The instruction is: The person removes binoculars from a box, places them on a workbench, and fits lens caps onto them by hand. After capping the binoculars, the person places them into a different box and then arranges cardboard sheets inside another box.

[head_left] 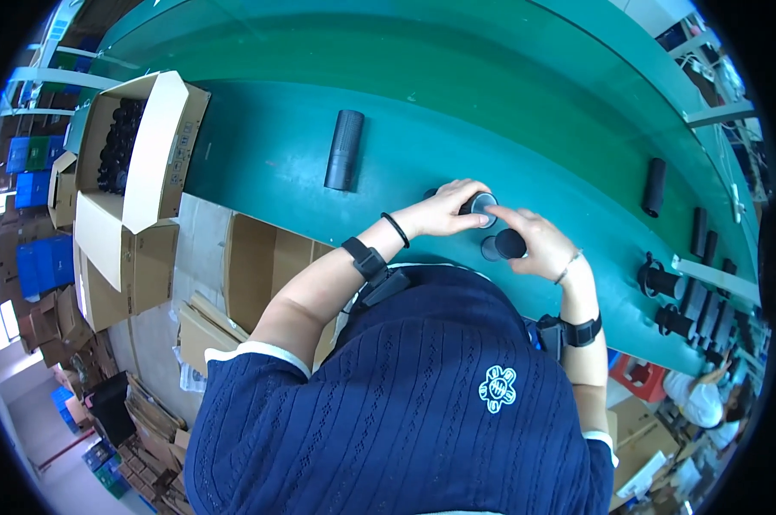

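Note:
My left hand [448, 209] is closed around a black cylinder [479, 203] with a pale round end that faces up. It holds this just above the green work table's near side. My right hand [540, 244] is closed on a short dark cylindrical piece [510, 244], whose lower end looks greyish. The index finger of that hand reaches across to the pale end of the left cylinder and appears to touch it. Fingers partly cover both pieces. To the left on the table lies a longer black textured cylinder [345, 150].
An open carton [160, 154] of black parts stands at the left. Below it is another open cardboard box [268, 257]. Further right lie a black cylinder [655, 187] and several more black cylindrical items. A co-worker [701, 399] is at the far right, near a red crate [641, 378].

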